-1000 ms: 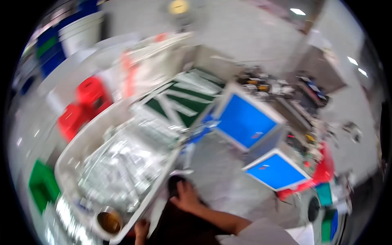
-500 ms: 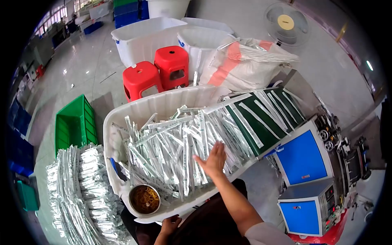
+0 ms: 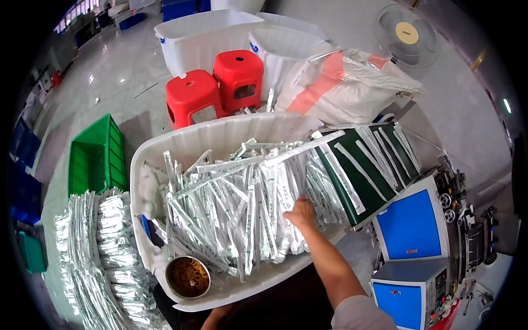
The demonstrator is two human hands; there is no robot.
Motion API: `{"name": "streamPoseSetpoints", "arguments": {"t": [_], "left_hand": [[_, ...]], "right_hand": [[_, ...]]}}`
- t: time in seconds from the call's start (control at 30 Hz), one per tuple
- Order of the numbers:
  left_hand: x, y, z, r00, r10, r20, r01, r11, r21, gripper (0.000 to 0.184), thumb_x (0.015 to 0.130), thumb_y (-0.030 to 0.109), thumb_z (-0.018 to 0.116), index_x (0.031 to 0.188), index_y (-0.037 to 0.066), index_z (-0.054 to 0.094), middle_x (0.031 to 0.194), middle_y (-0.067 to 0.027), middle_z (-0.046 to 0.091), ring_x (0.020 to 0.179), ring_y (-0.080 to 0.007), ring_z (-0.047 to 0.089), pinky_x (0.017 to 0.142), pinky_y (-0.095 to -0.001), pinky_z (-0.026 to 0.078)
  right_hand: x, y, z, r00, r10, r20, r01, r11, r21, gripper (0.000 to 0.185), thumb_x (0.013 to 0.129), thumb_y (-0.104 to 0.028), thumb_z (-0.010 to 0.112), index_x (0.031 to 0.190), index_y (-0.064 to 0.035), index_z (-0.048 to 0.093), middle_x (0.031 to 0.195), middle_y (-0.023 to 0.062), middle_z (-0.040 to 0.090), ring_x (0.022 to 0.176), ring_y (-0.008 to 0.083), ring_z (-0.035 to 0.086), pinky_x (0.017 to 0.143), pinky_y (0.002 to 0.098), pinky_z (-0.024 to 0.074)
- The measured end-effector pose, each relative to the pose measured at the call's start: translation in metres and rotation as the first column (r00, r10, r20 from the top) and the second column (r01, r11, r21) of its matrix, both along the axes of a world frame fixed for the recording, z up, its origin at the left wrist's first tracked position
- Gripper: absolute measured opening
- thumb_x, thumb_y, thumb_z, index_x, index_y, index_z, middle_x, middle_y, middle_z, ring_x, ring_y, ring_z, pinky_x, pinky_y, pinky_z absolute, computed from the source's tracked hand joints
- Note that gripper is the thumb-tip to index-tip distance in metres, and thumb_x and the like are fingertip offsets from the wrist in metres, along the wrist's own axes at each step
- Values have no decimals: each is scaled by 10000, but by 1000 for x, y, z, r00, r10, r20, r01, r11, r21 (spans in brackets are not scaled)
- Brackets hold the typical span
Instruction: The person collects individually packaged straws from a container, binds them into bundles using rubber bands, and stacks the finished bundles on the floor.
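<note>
Long, narrow silver-white packets (image 3: 250, 217) lie in a loose heap in a white plastic bin (image 3: 220, 131). My right hand (image 3: 301, 213) is down on the heap's right side, fingers curled in around some packets; the fingertips are partly hidden. Low at the bin's near edge, my left hand (image 3: 220, 311) shows only in part, and its fingers are out of sight. A metal bowl (image 3: 171, 285) of yellowish rubber bands (image 3: 190, 273) sits in the bin's near left corner. More packets rest spaced out on a green conveyor belt (image 3: 352, 176) at the bin's right end.
Stacked packet bundles (image 3: 82, 258) stand at the left, beside a green crate (image 3: 88, 165). Behind the bin are red stools (image 3: 239, 69), white tubs (image 3: 206, 41), a woven sack (image 3: 357, 91) and a fan (image 3: 407, 36). A blue-panelled machine (image 3: 412, 225) is at the right.
My right hand has gone from spread fingers above the heap to curled fingers in it. My left hand has dropped mostly below the bin's edge. The view has shifted slightly.
</note>
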State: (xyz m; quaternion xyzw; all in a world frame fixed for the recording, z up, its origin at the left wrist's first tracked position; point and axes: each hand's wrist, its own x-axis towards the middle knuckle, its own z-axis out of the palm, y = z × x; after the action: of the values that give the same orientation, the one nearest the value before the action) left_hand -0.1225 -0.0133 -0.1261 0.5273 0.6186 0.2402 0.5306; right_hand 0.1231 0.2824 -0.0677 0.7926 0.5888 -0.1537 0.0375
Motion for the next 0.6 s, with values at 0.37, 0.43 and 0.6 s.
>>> {"name": "streamPoseSetpoints", "arguments": {"t": [0.37, 0.43, 0.6], "left_hand": [[12, -12, 67, 987, -143, 73, 153, 973, -171, 292, 746, 160, 610, 994, 13, 563, 845, -133, 630, 755, -221, 619, 694, -310, 480], [21, -13, 110, 990, -138, 23, 135, 987, 89, 238, 735, 136, 632, 936, 14, 591, 817, -125, 633, 774, -206, 619, 692, -309, 481], [58, 32, 134, 705, 411, 578, -374, 908, -188, 379, 763, 308, 646, 958, -7, 565, 881, -90, 600, 831, -143, 559, 747, -266, 447]], "right_hand": [[18, -2, 69, 819, -55, -571, -43, 987, -157, 696, 464, -228, 753, 1032, 89, 504, 996, 224, 563, 892, 291, 576, 761, 317, 458], [31, -17, 75, 681, -109, -724, -108, 963, -247, 692, 522, -303, 742, 1055, 75, 513, 983, 178, 569, 880, 250, 554, 781, 302, 421], [21, -141, 147, 521, -82, -850, -335, 896, -291, 647, 665, -366, 677, 1134, 26, 462, 1072, 170, 523, 943, 279, 509, 834, 361, 377]]}}
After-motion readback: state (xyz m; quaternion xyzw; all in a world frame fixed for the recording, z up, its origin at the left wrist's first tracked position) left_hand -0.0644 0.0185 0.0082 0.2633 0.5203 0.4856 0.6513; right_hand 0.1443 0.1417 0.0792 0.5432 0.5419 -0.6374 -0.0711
